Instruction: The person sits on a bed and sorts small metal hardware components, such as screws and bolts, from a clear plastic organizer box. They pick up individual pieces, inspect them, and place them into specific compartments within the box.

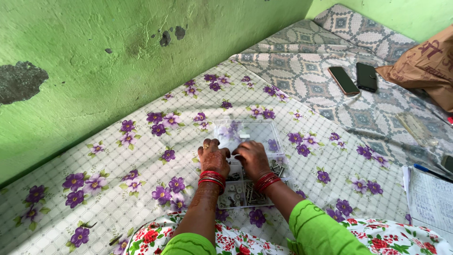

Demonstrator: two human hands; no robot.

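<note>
A clear plastic compartment box (257, 130) lies open on a bedsheet with purple flowers. Its lid stands back toward the wall. Several small metal screws and bolts (245, 194) fill the near compartments. My left hand (213, 158) rests over the left side of the box, fingers curled down into it. My right hand (252, 158) sits beside it over the middle compartments, fingers bent onto the parts. The fingertips of both hands are hidden, so what they pinch does not show. Red bangles ring both wrists.
A green wall (94, 71) runs along the left. Two phones (354, 79) lie on a grey patterned sheet at the back right, beside a brown paper bag (424, 66). An open notebook with a blue pen (432, 198) lies at the right edge.
</note>
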